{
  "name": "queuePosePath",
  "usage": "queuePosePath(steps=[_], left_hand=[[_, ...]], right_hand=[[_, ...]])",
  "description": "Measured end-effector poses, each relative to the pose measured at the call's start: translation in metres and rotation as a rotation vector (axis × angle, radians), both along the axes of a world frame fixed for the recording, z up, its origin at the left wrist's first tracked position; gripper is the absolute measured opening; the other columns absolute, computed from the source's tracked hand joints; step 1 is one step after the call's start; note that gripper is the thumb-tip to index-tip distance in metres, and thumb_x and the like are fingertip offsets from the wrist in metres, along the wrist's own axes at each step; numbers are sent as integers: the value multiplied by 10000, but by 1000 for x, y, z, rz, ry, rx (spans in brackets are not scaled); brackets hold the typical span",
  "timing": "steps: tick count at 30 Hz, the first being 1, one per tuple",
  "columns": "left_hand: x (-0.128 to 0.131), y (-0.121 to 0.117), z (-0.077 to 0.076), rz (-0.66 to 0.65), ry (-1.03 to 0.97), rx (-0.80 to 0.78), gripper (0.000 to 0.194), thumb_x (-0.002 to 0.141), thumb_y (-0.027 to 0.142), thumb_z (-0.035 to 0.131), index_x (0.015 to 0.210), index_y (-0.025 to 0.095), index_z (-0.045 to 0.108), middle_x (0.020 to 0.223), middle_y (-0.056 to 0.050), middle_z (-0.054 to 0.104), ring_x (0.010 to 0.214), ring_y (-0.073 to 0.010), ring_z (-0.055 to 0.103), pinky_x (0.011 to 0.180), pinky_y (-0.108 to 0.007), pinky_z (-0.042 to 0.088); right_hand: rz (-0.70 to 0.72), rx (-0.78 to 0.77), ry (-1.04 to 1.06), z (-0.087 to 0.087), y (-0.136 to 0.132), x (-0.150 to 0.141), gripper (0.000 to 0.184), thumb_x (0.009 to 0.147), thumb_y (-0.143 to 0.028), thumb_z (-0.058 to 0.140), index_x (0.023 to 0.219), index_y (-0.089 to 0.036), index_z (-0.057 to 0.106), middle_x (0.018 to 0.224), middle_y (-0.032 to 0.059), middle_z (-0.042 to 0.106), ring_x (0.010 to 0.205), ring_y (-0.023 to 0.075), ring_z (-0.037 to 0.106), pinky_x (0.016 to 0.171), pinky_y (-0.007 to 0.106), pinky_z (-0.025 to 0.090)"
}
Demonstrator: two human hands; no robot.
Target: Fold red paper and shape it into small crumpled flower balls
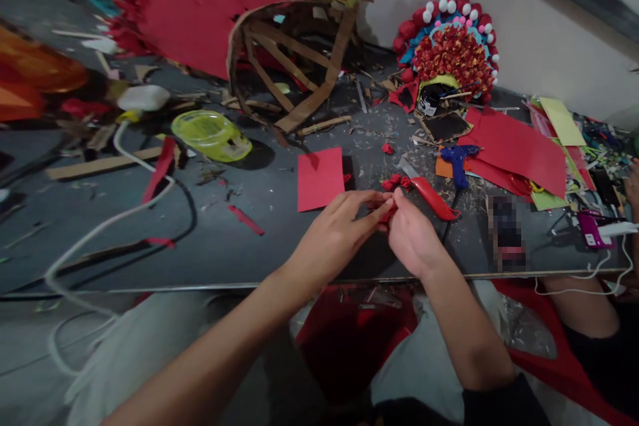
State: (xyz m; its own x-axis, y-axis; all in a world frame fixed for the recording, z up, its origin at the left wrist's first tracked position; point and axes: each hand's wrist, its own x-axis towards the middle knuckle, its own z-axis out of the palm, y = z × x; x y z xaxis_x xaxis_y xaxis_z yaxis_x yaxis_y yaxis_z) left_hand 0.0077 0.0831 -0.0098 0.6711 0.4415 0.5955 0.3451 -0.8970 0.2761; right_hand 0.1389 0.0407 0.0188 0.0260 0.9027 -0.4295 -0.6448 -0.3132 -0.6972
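My left hand (339,229) and my right hand (410,234) meet over the near part of the dark table (239,259). Both pinch a small piece of red paper (388,213) between their fingertips. A red paper square (319,178) lies flat just beyond my left hand. Small rolled red paper flowers (397,182) lie just beyond my fingers, next to a red utility knife (433,198).
A blue glue gun (456,161) rests on red and orange sheets (514,150) at the right. A headdress with red flowers (452,53) leans on the wall. A cardboard frame (294,60), a yellow-green tape dispenser (210,134), and cables (120,213) lie to the left. Another person's arm (579,306) is at right.
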Motion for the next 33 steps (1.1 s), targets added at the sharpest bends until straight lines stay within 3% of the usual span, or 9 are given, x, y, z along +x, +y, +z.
queuePosePath(steps=[4, 7, 9, 12, 15, 20, 23, 28, 33], left_hand=[[-2, 3, 3, -20, -81, 73, 195, 952, 213, 448, 1005, 150, 625, 966, -102, 616, 860, -192, 596, 720, -315, 539], [0, 2, 4, -58, -138, 21, 200, 952, 202, 446, 874, 145, 621, 897, -76, 632, 809, -171, 605, 696, -293, 542], [-1, 0, 5, -62, -140, -35, 223, 963, 224, 424, 917, 148, 629, 877, -70, 643, 783, -161, 616, 677, -282, 546], [-4, 0, 7, -74, -115, -87, 279, 977, 246, 376, 1012, 148, 635, 844, -71, 656, 723, -149, 624, 620, -260, 545], [-6, 3, 7, -71, -151, -94, 268, 962, 216, 395, 987, 156, 655, 841, -72, 669, 721, -151, 636, 627, -264, 553], [-4, 7, 2, 68, -263, 3, 200, 929, 183, 485, 914, 151, 682, 843, -73, 692, 737, -157, 658, 654, -266, 572], [-2, 3, -1, 104, -215, 36, 213, 942, 188, 472, 1033, 143, 659, 888, -84, 709, 763, -161, 675, 703, -278, 585], [-1, 1, -5, -23, -172, -65, 287, 956, 135, 389, 1104, 136, 635, 899, -85, 711, 771, -150, 675, 688, -260, 580], [-3, 16, -7, -97, -153, -154, 256, 952, 266, 461, 1062, 158, 665, 815, -67, 652, 724, -141, 610, 652, -264, 535]], right_hand=[[201, 76, -114, -1, -6, 1, 384, 777, -607, 539, 797, -224, 521, 838, 24, 643, 877, 176, 598, 735, 313, 493], [224, 71, -293, -9, -11, 3, 463, 702, -663, 598, 831, -225, 527, 887, 21, 638, 931, 178, 592, 843, 345, 487], [234, 74, -426, -15, -14, 3, 466, 685, -640, 636, 861, -220, 536, 917, 24, 637, 954, 175, 587, 863, 341, 486], [322, 113, -500, -21, -18, 3, 453, 690, -593, 665, 903, -217, 529, 885, 23, 644, 873, 165, 607, 784, 322, 515], [364, 148, -509, -21, -19, 1, 441, 735, -585, 624, 960, -222, 515, 774, -3, 635, 743, 149, 614, 714, 310, 521], [239, 183, -551, -12, -11, -1, 394, 791, -565, 549, 1000, -232, 558, 872, 4, 639, 725, 124, 617, 706, 285, 524], [174, 184, -547, -14, -7, 2, 386, 756, -525, 600, 1011, -235, 596, 928, 11, 653, 765, 137, 628, 683, 284, 541], [199, 183, -790, -21, -6, 15, 210, 842, -386, 527, 928, -221, 625, 759, -11, 657, 652, 113, 621, 669, 267, 517], [380, 155, -842, -15, -8, 26, 279, 868, -396, 508, 682, -191, 548, 576, -34, 586, 505, 90, 579, 523, 210, 467]])
